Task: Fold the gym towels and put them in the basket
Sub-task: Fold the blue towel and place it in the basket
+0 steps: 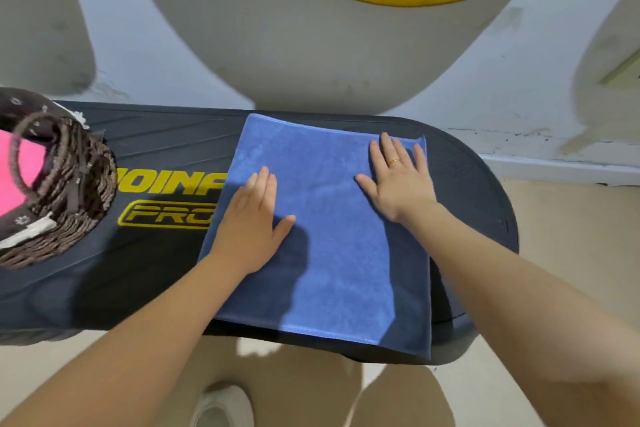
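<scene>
Two hands lie flat on the blue towel (325,236), fingers straight and slightly apart: left hand (252,222) near its left edge, right hand (398,180) toward its far right corner. The towel lies folded on a black tabletop (156,274) and partly covers the yellow lettering (169,198). At the frame's left edge, cut off, stands the wicker basket (69,191) holding a pink towel (17,173). Behind is a white wall (311,55); below, a beige floor (571,236).
</scene>
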`<action>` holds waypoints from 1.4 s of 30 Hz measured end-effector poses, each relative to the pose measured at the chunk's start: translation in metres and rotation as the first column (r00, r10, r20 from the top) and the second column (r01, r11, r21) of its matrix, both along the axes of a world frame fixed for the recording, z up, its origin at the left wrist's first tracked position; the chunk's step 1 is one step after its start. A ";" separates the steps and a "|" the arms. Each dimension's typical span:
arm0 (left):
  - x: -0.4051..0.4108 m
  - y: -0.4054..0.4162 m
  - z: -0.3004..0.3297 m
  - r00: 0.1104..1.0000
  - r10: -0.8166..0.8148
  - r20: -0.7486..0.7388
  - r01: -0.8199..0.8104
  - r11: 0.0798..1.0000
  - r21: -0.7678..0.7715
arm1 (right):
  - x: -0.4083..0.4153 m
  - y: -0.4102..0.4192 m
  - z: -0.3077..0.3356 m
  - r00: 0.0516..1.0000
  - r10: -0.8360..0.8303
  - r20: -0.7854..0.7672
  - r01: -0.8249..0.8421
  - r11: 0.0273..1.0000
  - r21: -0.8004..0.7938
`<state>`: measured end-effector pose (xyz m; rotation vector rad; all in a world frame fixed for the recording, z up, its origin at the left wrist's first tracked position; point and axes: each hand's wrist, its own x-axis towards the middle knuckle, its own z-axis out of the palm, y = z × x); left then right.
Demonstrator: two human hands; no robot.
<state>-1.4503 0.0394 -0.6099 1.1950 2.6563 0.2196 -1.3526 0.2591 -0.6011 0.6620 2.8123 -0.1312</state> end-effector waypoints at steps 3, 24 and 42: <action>-0.002 -0.027 0.007 1.000 0.011 -0.023 -0.011 1.000 -0.019 | -0.022 -0.035 0.014 0.887 0.445 -0.119 -0.451 0.892 -0.022; 0.006 -0.088 -0.025 0.990 0.081 -0.118 -0.084 0.996 -0.016 | -0.179 -0.075 -0.017 0.912 0.408 -0.041 -0.406 0.912 0.062; 0.023 -0.097 0.005 0.986 -0.148 -0.077 0.127 0.964 -0.233 | 0.095 -0.082 -0.008 0.892 0.451 -0.024 -0.452 0.892 -0.022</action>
